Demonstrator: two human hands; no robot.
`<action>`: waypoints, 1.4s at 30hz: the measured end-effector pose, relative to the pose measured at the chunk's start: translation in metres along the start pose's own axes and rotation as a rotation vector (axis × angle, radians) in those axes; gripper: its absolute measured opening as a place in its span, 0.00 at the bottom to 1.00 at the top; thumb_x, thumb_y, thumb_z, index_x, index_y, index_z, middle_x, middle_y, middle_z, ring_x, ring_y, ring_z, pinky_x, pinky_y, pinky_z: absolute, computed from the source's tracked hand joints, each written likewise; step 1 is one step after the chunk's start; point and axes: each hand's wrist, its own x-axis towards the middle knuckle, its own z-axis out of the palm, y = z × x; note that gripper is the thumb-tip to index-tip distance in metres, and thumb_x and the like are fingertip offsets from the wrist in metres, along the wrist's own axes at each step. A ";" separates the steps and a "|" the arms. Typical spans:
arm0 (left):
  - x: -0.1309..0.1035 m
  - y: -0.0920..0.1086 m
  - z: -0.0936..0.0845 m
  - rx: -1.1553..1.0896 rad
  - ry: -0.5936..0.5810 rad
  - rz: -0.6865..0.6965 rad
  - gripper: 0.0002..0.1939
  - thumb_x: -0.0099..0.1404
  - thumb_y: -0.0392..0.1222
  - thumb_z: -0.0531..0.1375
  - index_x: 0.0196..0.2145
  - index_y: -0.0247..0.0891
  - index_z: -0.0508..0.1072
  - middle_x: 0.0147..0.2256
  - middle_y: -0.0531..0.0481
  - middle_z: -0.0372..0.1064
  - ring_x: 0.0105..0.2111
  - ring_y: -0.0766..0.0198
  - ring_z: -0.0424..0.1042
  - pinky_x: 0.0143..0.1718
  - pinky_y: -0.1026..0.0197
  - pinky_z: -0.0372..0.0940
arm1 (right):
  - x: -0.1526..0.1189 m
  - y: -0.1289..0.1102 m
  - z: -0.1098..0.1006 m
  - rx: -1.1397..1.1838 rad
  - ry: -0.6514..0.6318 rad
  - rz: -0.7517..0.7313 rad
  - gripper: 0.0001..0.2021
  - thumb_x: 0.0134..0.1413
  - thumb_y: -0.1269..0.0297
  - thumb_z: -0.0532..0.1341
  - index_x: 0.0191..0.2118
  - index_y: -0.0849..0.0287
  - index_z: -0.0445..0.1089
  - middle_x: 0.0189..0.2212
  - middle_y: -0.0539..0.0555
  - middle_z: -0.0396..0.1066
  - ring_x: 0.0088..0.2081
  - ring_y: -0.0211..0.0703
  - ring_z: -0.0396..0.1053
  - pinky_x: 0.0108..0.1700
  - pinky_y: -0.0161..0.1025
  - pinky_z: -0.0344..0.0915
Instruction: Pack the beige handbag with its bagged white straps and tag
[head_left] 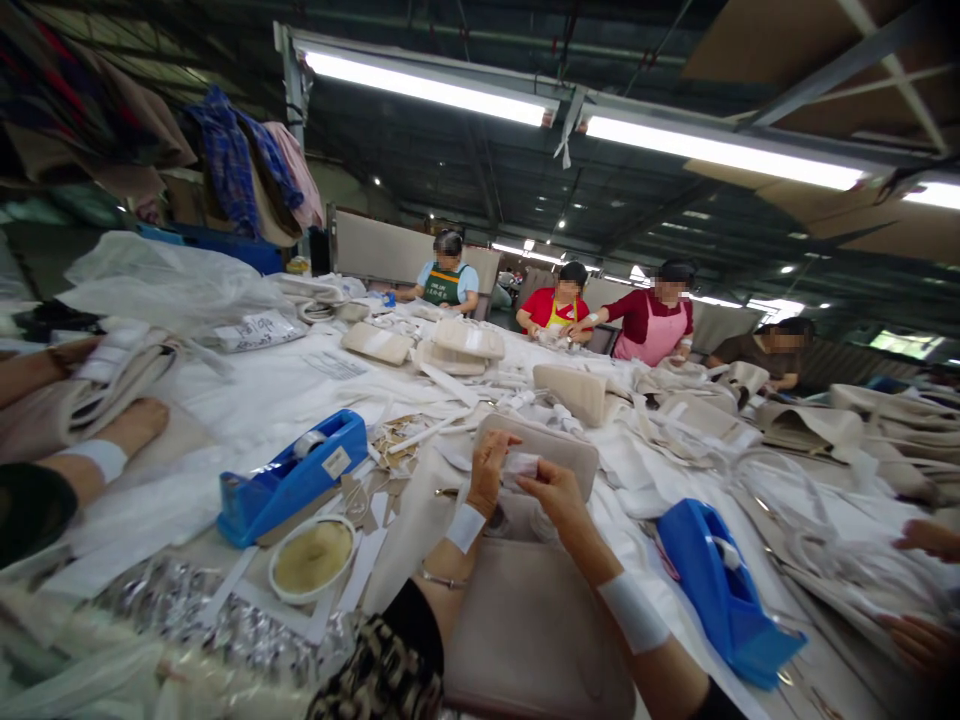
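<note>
A beige bag (536,625) lies in front of me, its flap towards me and its far panel (574,455) standing up behind my hands. Above its middle, my right hand (562,495) pinches a small whitish translucent strip (521,464) between thumb and fingers. My left hand (489,472) is closed close against the strip's left side, fingers curled; what its fingertips grip is hidden. Clear wrapping shows on the bag just below both hands. Each of my wrists has a pale patch around it.
Blue tape dispensers stand left (300,475) and right (724,590). A tape roll (313,560) sits in a white dish near the left one. Co-workers' hands reach in at left (139,425) and right (930,540). Beige bags (570,392) and plastic wrap cover the table; several people work beyond.
</note>
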 end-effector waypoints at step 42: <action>-0.042 0.030 -0.010 0.531 -0.603 0.171 0.14 0.64 0.29 0.51 0.36 0.35 0.76 0.37 0.46 0.76 0.39 0.61 0.74 0.45 0.59 0.68 | -0.190 0.037 0.033 -0.463 0.194 -0.684 0.19 0.56 0.82 0.48 0.46 0.64 0.72 0.53 0.62 0.71 0.59 0.52 0.64 0.57 0.53 0.69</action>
